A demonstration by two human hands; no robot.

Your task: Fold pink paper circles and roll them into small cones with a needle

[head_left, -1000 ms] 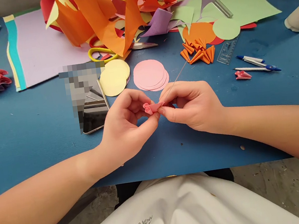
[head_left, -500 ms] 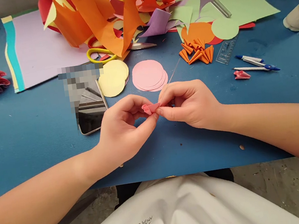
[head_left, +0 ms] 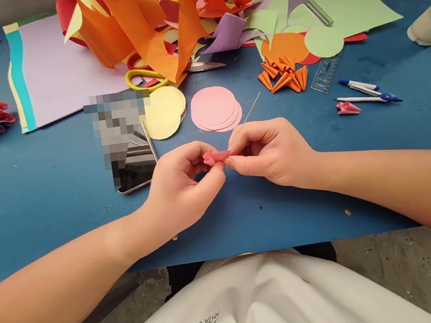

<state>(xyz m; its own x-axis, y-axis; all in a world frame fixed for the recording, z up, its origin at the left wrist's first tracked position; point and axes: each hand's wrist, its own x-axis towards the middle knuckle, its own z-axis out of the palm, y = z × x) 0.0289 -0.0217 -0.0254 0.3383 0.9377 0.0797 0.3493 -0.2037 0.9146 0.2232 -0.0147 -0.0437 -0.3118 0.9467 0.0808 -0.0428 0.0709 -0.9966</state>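
A small pink paper flower with curled ends is held above the table between both hands. My left hand is closed, thumb and fingers pinching the flower near its curled end. My right hand is closed too, thumb and forefinger pinching its pointed end. A thin pale strand rises from the right fingertips toward the upper right; its exact material is unclear. Beyond the hands lie a stack of pink paper circles and a stack of yellow paper circles.
Left of the circles lies a phone, partly blurred. Scissors sit under orange paper scraps. Orange paper cones, a clear ruler, pens and another pink folded flower are to the right.
Both hands stay almost in place around the pink paper flower, which has shifted slightly left. The thin strand leans a little further to the right.
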